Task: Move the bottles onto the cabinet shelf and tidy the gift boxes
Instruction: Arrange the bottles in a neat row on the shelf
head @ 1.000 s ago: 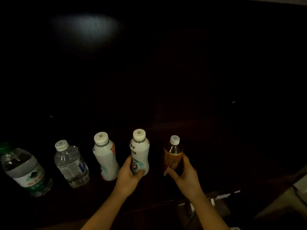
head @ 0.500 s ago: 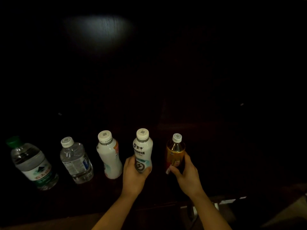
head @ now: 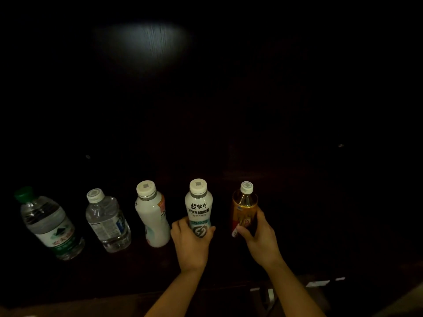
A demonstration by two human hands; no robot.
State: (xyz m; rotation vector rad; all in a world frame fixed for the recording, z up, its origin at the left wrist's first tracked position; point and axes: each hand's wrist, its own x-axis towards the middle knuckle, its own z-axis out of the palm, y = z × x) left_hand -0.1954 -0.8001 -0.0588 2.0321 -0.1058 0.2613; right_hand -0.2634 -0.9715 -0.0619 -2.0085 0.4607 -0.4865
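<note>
1. My left hand (head: 191, 244) grips the white electrolyte bottle (head: 198, 209) low, for steadiness; it stands upright on the dark shelf (head: 297, 213).
2. My right hand (head: 258, 236) wraps the amber tea bottle (head: 244, 208), just beside, nearly full.
3. Leftward stand a second white bottle (head: 151, 216), a clear water bottle (head: 106, 221) and a green-capped water bottle (head: 49, 225), evenly spaced.
4. No gift boxes visible.

Five bottles stand in one row on a dark shelf (head: 297, 202), apart from each other. From my left: a green-capped water bottle (head: 49, 225); a white-capped water bottle (head: 106, 221); a white bottle (head: 152, 217); a second white bottle (head: 198, 203) with dark print, upright, gripped low in my left hand (head: 191, 242); an amber tea bottle (head: 244, 208), white-capped, in my right hand (head: 259, 239).
</note>
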